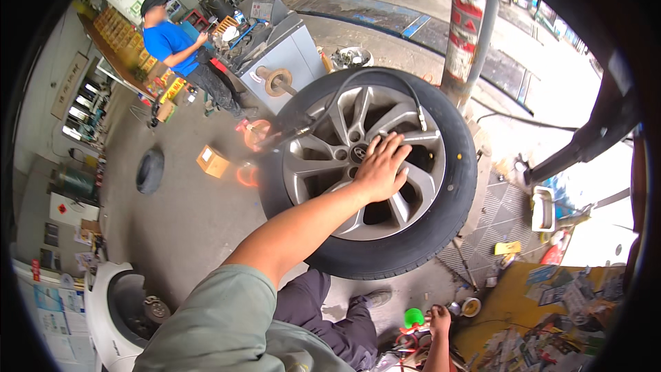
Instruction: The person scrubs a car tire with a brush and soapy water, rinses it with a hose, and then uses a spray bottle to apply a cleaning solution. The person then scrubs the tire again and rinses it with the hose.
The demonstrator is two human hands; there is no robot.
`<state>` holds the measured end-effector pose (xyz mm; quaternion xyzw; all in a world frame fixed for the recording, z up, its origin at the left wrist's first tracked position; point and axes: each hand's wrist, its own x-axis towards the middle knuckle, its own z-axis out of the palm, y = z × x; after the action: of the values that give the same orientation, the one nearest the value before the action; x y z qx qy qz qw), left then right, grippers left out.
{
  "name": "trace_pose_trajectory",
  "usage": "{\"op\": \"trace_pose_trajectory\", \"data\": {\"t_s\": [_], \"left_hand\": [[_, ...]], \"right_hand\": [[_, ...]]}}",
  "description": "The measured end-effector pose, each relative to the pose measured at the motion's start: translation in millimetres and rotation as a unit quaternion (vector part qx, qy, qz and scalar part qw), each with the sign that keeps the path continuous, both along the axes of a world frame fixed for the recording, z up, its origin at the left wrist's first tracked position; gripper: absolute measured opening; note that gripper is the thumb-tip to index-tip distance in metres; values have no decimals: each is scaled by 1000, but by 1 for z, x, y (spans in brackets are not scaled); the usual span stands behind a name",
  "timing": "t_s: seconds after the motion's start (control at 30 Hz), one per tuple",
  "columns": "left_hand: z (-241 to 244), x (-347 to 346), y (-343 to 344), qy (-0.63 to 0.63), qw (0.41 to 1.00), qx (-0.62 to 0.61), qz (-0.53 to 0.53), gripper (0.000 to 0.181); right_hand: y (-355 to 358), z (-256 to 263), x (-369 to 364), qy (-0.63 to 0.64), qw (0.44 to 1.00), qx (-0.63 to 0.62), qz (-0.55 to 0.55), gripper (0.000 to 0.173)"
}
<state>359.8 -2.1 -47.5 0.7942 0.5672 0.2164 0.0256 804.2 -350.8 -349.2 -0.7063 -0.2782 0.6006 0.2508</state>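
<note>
My left hand (381,169) rests with spread fingers on the spokes beside the hub of a grey alloy wheel (338,165). A black tyre (454,191) surrounds the rim, and the whole wheel lies face up before me. Across its far side curves a black air hose (356,73), ending in a metal chuck (422,118) at the rim edge. Low on the right, my right hand (440,319) is beside a bright green round object (413,317) and red-handled items (408,341). Its fingers look bent, but whether they hold anything is unclear.
A person in a blue shirt (173,44) stands beyond a grey wheel balancer (294,57). A loose tyre (150,170) and cardboard box (213,161) are on the floor. At right rise a red-and-white post (465,26) and black machine arm (568,150); a littered yellow surface (496,315) lies below.
</note>
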Motion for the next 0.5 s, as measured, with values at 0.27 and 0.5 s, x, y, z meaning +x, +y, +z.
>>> {"op": "trace_pose_trajectory", "data": {"t_s": [0.27,0.5], "left_hand": [[77,-220,-41,-17,956,-39,290,94],[77,-304,-8,63,950,-254,167,61]], "right_hand": [[54,286,-21,-106,972,176,-110,19],[58,372,-209,-59,986,156,-25,23]]}}
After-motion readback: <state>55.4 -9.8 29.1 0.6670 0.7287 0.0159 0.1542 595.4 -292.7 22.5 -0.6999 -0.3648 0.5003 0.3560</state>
